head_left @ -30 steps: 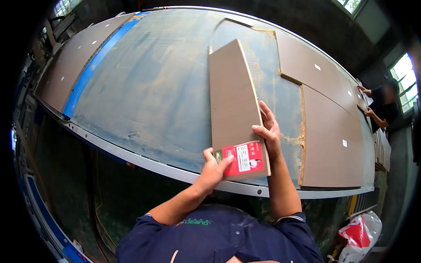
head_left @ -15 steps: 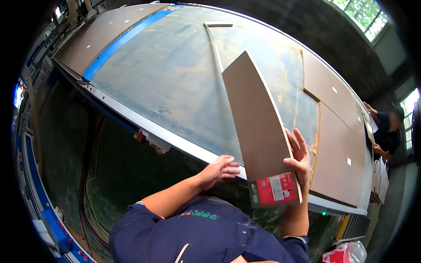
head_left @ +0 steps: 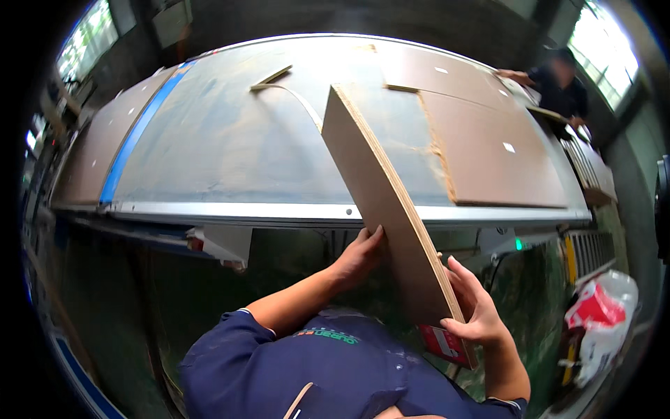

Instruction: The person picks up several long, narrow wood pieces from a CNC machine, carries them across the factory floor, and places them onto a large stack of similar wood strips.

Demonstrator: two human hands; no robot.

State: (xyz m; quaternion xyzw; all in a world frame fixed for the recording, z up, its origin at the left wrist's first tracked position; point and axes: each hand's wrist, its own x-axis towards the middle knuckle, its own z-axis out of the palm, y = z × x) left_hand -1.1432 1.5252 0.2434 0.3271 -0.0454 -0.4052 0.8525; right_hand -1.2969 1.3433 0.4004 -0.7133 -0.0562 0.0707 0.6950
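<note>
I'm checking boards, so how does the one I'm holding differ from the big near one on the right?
The held board is tilted; the big board lies flat. The held board is narrower than the big board. The held board has a red label, the big board a white one. Both have brown faces.

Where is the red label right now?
The red label is low and right of centre in the head view, on the near end of the held panel, beside the right hand.

From my end, I see the right hand (head_left: 477,307) gripping a tilted brown board (head_left: 385,209) near its red label (head_left: 441,341), the left hand (head_left: 357,255) at its left edge; brown panels (head_left: 485,157) lie on the counter (head_left: 223,157) beyond.
</note>
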